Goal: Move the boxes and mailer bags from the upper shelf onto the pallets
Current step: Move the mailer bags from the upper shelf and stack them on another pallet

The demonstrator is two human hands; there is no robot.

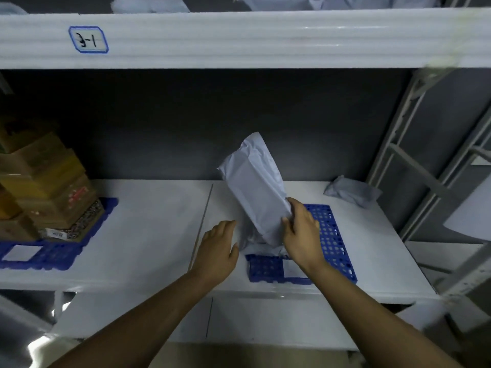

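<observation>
A grey mailer bag (255,187) stands tilted on end over the blue pallet (332,243) on the lower white shelf. My right hand (300,235) grips its lower right edge, thumb on the front face. My left hand (220,248) hovers open just left of the bag's crumpled bottom, fingers relaxed. More grey mailer bags (151,5) lie on the upper shelf (239,38) along the top edge of the view. A second blue pallet (58,251) at the left carries a stack of cardboard boxes (50,187).
A crumpled grey mailer bag (350,192) lies on the shelf behind the right pallet. The upper shelf beam bears a label "3-1" (88,39). A grey metal rack frame (430,168) stands at the right. A white label (292,269) sits on the right pallet.
</observation>
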